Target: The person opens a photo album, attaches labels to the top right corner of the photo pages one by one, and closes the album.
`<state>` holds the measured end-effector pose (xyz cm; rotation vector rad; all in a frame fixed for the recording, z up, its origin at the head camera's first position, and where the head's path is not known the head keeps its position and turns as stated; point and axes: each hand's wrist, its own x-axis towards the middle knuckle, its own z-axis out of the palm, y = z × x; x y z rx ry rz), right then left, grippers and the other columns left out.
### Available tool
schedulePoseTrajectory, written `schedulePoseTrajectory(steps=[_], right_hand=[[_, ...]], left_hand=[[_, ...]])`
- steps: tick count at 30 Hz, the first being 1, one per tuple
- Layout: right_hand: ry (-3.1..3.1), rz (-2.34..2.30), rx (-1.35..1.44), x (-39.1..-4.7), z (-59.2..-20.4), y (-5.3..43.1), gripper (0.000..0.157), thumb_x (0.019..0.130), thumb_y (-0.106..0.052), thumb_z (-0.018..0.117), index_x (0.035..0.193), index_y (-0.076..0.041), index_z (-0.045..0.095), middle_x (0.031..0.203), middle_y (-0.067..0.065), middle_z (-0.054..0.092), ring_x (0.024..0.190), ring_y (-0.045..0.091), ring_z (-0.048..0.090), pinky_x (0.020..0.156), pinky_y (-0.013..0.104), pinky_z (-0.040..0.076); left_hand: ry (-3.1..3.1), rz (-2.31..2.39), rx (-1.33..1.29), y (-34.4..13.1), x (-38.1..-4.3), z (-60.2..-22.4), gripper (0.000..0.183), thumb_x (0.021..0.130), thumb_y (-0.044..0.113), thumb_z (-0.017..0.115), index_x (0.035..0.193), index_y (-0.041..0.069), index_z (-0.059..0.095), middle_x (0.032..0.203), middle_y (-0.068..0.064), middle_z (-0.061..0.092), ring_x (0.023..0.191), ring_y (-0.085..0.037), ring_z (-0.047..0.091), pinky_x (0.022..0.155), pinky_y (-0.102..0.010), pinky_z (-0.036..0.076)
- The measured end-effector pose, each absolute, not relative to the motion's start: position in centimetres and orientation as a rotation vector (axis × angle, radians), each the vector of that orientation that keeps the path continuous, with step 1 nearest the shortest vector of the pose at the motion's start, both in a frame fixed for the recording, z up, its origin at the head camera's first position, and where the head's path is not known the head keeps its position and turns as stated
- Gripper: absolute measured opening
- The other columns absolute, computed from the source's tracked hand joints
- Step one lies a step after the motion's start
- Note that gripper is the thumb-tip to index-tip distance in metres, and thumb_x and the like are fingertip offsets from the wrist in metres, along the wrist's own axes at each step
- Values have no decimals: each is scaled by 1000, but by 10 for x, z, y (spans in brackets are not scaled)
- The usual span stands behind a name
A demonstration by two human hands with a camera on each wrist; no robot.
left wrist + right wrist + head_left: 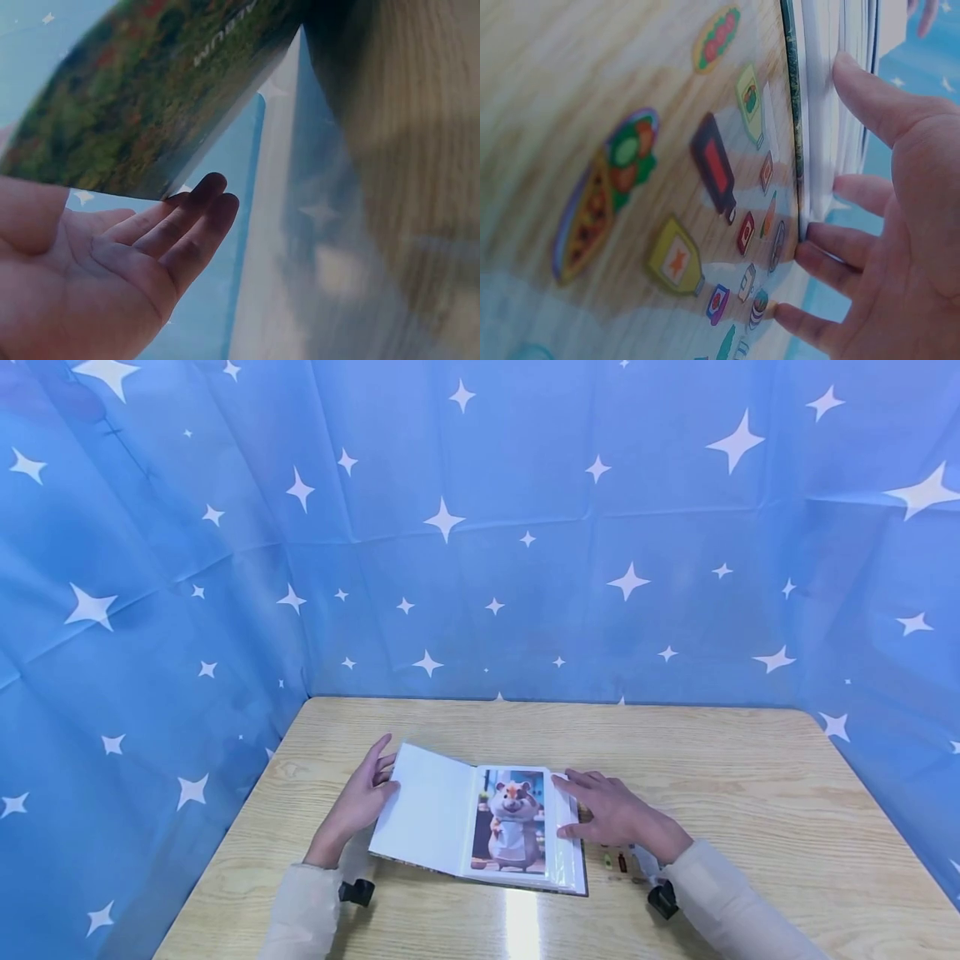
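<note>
A photo album [429, 814] lies open on the table, its white inner cover at the left. On the page beside it is a picture of a hamster in an apron [513, 827]. My left hand [363, 797] holds the cover's left edge, which tilts up off the table. In the left wrist view the patterned outer cover [150, 97] reads "ALBUM" and hides the thumb of my left hand [112, 270]. At the album's right edge my right hand [611, 810] touches the page edges, thumb and fingers spread. The right wrist view shows the pages [821, 112] against the fingertips of my right hand [922, 217].
Clear film with food stickers [679, 255], such as bottles and a taco, lies on the wooden table [757, 793] right of the album, partly under my right hand. A blue star-printed curtain [540, 593] surrounds the table's back and sides.
</note>
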<state>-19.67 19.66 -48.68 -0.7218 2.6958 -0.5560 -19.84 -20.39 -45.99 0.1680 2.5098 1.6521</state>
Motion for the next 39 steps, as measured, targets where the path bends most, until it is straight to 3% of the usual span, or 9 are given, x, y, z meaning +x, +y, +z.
schedulePoseTrajectory(steps=[6,15,32,39], right_hand=[[2707,-548,-745,-195,-486,198,87,89,-60,62,155,-13,33,159,22,27,143,50,24,111,73,17],[2728,-542,-782,-196,-490,202,86,90,-63,59,156,-14,32,159,21,29,143,47,27,109,73,20],[2722,-560,-784,-196,-491,201,85,91,-62,58,156,-14,30,160,22,27,144,49,25,111,73,17],[2731,-565,-783,-196,-492,200,84,91,-60,59,156,-14,31,159,22,28,143,49,27,111,72,18]], left_hand=[[2530,1622,74,-211,-208,-480,71,98,-2,48,159,7,11,152,-29,37,137,-44,40,114,-55,31],[2489,1635,23,-216,-208,-488,69,100,7,51,159,9,15,151,-28,39,135,-42,44,112,-54,35],[2493,1609,-80,-217,-211,-501,67,99,12,54,157,9,22,145,-26,46,133,-40,47,112,-55,35],[2496,1615,-109,-215,-210,-501,68,100,13,53,157,6,16,145,-26,46,132,-42,47,111,-56,36]])
